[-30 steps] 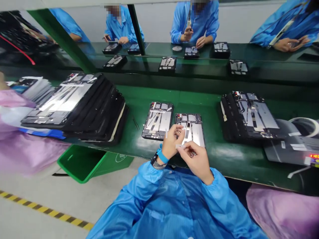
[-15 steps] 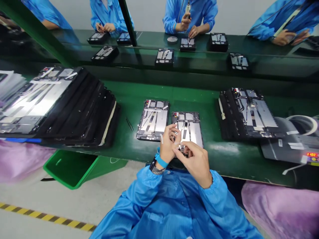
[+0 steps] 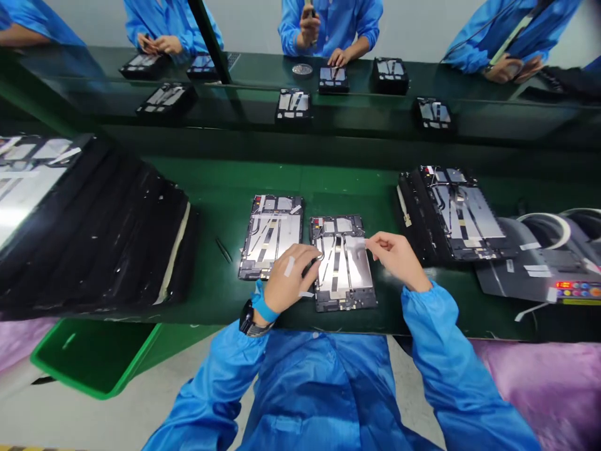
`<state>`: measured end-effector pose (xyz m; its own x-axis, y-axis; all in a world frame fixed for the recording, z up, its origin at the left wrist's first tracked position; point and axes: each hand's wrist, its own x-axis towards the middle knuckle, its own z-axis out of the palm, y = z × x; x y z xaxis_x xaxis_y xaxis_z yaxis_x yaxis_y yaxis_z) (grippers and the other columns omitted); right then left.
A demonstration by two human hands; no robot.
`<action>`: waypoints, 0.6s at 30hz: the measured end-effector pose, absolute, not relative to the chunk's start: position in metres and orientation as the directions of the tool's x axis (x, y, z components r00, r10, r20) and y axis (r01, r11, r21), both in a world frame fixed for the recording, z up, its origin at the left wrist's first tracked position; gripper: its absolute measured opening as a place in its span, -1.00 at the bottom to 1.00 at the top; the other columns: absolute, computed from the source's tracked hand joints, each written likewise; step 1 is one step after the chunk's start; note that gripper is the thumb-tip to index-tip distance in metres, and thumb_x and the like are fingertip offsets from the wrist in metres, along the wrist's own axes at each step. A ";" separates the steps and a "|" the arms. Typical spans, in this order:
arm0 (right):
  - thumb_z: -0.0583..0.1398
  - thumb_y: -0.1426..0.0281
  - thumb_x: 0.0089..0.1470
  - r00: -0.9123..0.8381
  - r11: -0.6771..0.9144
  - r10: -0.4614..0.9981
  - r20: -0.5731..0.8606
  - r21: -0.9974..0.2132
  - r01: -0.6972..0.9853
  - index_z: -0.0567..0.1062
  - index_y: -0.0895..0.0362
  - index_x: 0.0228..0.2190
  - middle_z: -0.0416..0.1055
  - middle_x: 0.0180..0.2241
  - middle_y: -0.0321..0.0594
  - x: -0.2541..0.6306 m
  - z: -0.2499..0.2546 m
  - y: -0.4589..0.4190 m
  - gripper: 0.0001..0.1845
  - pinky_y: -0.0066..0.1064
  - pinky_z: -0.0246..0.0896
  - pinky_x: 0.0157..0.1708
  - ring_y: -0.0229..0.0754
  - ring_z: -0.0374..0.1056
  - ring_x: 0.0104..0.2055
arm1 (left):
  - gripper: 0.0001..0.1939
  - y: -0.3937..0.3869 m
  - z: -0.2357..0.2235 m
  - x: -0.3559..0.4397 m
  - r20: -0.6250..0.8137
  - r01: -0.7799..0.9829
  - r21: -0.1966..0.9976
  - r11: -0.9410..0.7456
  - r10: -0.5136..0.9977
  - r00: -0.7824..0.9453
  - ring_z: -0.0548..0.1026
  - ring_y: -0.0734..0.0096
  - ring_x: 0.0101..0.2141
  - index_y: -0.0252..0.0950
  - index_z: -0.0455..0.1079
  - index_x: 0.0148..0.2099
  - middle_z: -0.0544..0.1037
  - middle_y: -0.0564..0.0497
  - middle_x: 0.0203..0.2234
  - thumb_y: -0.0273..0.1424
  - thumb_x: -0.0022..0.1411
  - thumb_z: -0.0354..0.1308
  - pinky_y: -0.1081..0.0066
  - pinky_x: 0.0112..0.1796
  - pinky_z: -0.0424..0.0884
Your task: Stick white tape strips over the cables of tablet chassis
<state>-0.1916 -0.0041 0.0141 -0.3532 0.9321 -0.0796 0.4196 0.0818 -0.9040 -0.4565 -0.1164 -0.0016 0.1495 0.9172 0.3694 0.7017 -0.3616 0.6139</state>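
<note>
An opened tablet (image 3: 338, 269), its silvery inside with black cables facing up, lies on the bench in front of me. My left hand (image 3: 291, 275) rests at its left edge, fingers spread over the side. One white strip of tape sticks to the back of this hand, and another pale strip (image 3: 307, 294) shows by the thumb. At the tablet's upper right edge, my right hand (image 3: 394, 254) pinches what looks like a small pale strip of tape (image 3: 367, 243), mostly hidden by the fingertips. A second opened tablet (image 3: 270, 241) lies to the left, partly under my left hand.
Black tweezers (image 3: 224, 249) lie left of the tablets. A tall stack of tablets (image 3: 94, 232) stands at far left, a smaller stack (image 3: 462, 216) at right. Beside that is a grey tape dispenser (image 3: 511, 269). A green bin (image 3: 94, 357) sits below; co-workers sit across the bench.
My hands have come apart: the right moved to the tablet's right edge, the left down to its left edge. The view has shifted, and more of the tablet shows.
</note>
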 end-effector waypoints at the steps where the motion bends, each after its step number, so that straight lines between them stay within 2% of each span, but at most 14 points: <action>1: 0.31 -0.19 0.11 -0.335 0.091 0.940 -0.067 -0.897 0.433 0.50 0.15 -0.50 0.37 -0.62 -0.29 -0.189 0.012 0.009 -0.37 -0.42 0.07 -0.51 -0.28 0.22 -0.55 | -0.76 -0.110 -0.005 -0.452 0.399 0.719 0.551 -0.423 0.891 0.219 0.55 0.06 0.12 -0.26 0.48 0.13 0.62 -0.21 0.04 -0.38 0.51 0.10 0.02 0.12 0.51; 4: 0.29 -0.18 0.12 -0.273 0.117 0.962 -0.009 -0.890 0.441 0.46 0.14 -0.49 0.35 -0.61 -0.31 -0.184 0.009 0.040 -0.38 -0.42 0.03 -0.50 -0.30 0.20 -0.55 | -0.64 -0.091 -0.018 -0.427 0.450 0.708 0.411 -0.574 0.803 0.390 0.46 -0.05 0.28 -0.35 0.39 0.26 0.53 -0.34 0.21 -0.38 0.50 0.13 -0.08 0.24 0.46; 7: 0.28 -0.16 0.13 -0.342 0.106 0.938 -0.057 -0.892 0.440 0.45 0.13 -0.49 0.30 -0.62 -0.36 -0.183 0.011 0.057 -0.41 -0.43 0.01 -0.51 -0.31 0.16 -0.56 | -0.61 -0.073 -0.025 -0.407 0.459 0.698 0.398 -0.595 0.788 0.411 0.41 -0.07 0.33 -0.36 0.37 0.29 0.47 -0.38 0.28 -0.38 0.50 0.11 -0.08 0.26 0.43; 9: 0.27 -0.13 0.16 -0.445 0.112 0.889 -0.108 -0.891 0.440 0.44 0.12 -0.49 0.27 -0.60 -0.37 -0.185 0.013 0.061 -0.43 -0.43 0.03 -0.49 -0.30 0.17 -0.53 | -0.66 -0.061 -0.022 -0.402 0.437 0.704 0.465 -0.536 0.831 0.343 0.48 -0.05 0.25 -0.32 0.41 0.25 0.52 -0.33 0.22 -0.38 0.51 0.07 -0.07 0.21 0.45; 12: 0.23 -0.04 0.24 -0.578 0.160 0.805 -0.132 -0.890 0.426 0.43 0.12 -0.48 0.27 -0.56 -0.37 -0.191 0.018 0.060 -0.49 -0.43 0.05 -0.45 -0.30 0.18 -0.48 | -0.74 -0.043 -0.010 -0.406 0.334 0.654 0.659 -0.371 0.924 0.189 0.59 0.12 -0.05 -0.27 0.51 0.08 0.64 -0.19 -0.07 -0.32 0.54 0.04 0.12 0.00 0.51; 15: 0.20 0.06 0.29 -0.642 0.202 0.757 -0.124 -0.889 0.411 0.44 0.13 -0.46 0.22 -0.54 -0.38 -0.197 0.023 0.056 -0.56 -0.44 -0.01 -0.45 -0.31 0.10 -0.46 | -0.76 -0.028 0.001 -0.408 0.137 0.506 0.845 -0.174 0.984 0.110 0.51 0.34 -0.34 -0.25 0.56 -0.12 0.58 -0.02 -0.35 -0.22 0.48 0.15 0.33 -0.27 0.42; 18: 0.20 0.11 0.31 -0.660 0.225 0.742 -0.117 -0.884 0.409 0.45 0.13 -0.45 0.21 -0.55 -0.38 -0.200 0.026 0.053 -0.61 -0.45 -0.05 -0.46 -0.30 0.08 -0.46 | -0.76 -0.019 0.003 -0.405 0.020 0.368 0.928 -0.047 0.997 0.079 0.43 0.41 -0.44 -0.25 0.55 -0.23 0.51 0.05 -0.47 -0.20 0.38 0.23 0.40 -0.40 0.30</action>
<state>-0.2000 0.0530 0.0262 -0.6604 0.7418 -0.1165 0.4093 0.2255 -0.8841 -0.4050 -0.0193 0.0031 0.0785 0.9967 0.0198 0.3684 -0.0475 0.9285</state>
